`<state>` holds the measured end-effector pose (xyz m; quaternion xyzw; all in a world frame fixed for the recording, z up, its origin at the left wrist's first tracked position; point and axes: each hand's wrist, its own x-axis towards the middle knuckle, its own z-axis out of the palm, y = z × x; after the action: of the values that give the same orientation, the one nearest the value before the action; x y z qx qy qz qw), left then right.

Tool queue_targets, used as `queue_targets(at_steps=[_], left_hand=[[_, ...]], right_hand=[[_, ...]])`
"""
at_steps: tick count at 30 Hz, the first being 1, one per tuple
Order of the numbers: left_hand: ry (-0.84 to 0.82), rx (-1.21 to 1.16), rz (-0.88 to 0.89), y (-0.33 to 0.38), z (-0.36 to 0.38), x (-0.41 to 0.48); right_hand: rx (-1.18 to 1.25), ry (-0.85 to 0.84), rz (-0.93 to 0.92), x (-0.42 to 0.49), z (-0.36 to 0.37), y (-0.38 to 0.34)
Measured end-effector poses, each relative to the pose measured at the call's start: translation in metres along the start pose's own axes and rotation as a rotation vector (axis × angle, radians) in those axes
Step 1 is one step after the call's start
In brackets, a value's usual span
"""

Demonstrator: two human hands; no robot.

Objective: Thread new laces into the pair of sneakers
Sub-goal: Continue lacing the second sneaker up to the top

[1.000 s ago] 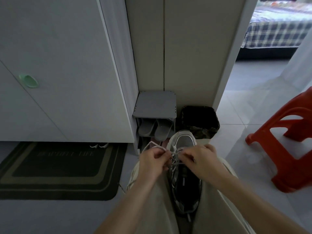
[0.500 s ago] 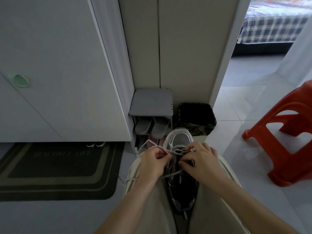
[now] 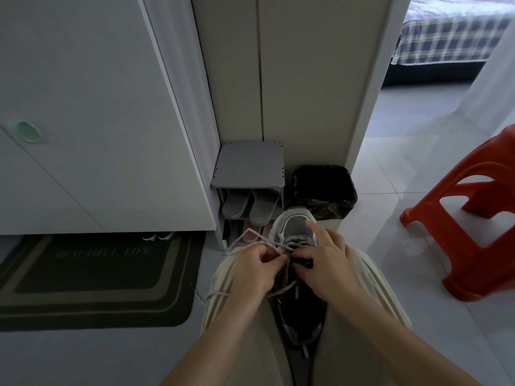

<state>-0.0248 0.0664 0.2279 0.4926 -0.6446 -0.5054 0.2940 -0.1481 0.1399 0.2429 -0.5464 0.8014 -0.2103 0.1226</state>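
Red stool [image 3: 473, 246] far right, doormat [image 3: 92, 277] left on the floor, shoe rack [image 3: 248, 165] and bin [image 3: 323, 188] far centre by the wall. Sneaker [image 3: 296, 227] wedged between the person's knees, toe pointing far, toward the bin; second one not in view. Left hand [image 3: 252, 270] pinches the lace [image 3: 245, 240] with curled fingers, slack loop standing out far-left. Right hand [image 3: 326, 263] lies on the eyelet area, index finger straight; can't tell if it pinches anything. Judgement: lace is light and limp, won't push through, so grip close behind the stiff tip. Sneaker light, upper soft; steady it at the eyelet row, not the toe.
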Motion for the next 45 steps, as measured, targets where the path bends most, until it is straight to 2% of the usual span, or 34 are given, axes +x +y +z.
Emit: queue_targets(at_steps=[6, 9, 13, 19, 23, 26, 30, 32, 34, 36, 38, 40, 43, 45], left_hand=[[-0.018, 0.014, -0.038, -0.004, -0.001, 0.000], [-0.089, 0.016, -0.045, -0.004, -0.003, -0.002], [-0.156, 0.006, -0.093, -0.001, -0.007, -0.008], [-0.118, 0.080, -0.068, 0.004, -0.010, -0.017], [-0.086, 0.117, -0.042, 0.006, -0.012, -0.016], [-0.043, 0.148, -0.009, 0.006, -0.012, -0.019], [-0.020, 0.141, 0.026, 0.005, -0.009, -0.026], [0.000, 0.147, 0.044, 0.006, -0.007, -0.029], [0.026, 0.152, 0.065, 0.006, -0.007, -0.031], [0.025, 0.148, 0.067, 0.006, -0.006, -0.032], [0.017, 0.154, 0.067, 0.007, -0.006, -0.033], [0.015, 0.159, 0.071, 0.008, -0.007, -0.034], [-0.001, 0.150, 0.057, 0.008, -0.008, -0.034], [0.011, 0.149, 0.049, 0.006, -0.009, -0.034]], right_hand=[[0.043, 0.008, 0.031, 0.003, 0.006, -0.001], [0.055, 0.031, 0.028, 0.003, 0.006, 0.000], [0.098, 0.113, 0.010, -0.001, 0.005, 0.005], [0.235, 0.291, -0.031, -0.017, 0.001, 0.022], [0.484, 0.366, 0.141, -0.023, -0.022, 0.041], [0.580, 0.398, 0.218, -0.027, -0.045, 0.065], [0.813, 0.491, 0.422, -0.034, -0.063, 0.100], [0.688, 0.394, 0.472, -0.033, -0.064, 0.105], [0.332, 0.254, 0.449, -0.027, -0.058, 0.104], [0.019, 0.218, 0.380, -0.022, -0.049, 0.095], [-0.058, 0.306, 0.248, -0.018, -0.045, 0.072], [-0.022, 0.371, 0.013, -0.012, -0.037, 0.045], [-0.214, 0.241, -0.270, -0.003, -0.013, 0.018], [-0.293, 0.164, -0.275, 0.001, 0.000, 0.011]])
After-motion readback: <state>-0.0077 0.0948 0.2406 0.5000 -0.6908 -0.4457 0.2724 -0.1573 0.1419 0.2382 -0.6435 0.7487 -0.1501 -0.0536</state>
